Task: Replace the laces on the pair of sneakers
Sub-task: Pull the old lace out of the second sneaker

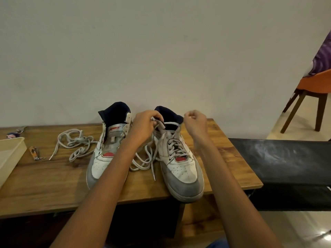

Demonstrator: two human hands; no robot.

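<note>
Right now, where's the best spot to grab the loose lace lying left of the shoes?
Probably pinch the loose lace at its straight tail near the tip, coming from above. That end lies free on the table, clear of the tangled loops.

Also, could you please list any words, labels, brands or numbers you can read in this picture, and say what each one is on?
Tongue label on the left sneaker: a red patch with lettering, too blurred to read.
Nail clipper on the table: an orange printed face, too small to read.
Right sneaker: no text visible; the left hand covers part of its tongue.
Nothing else in view carries readable text.
</note>
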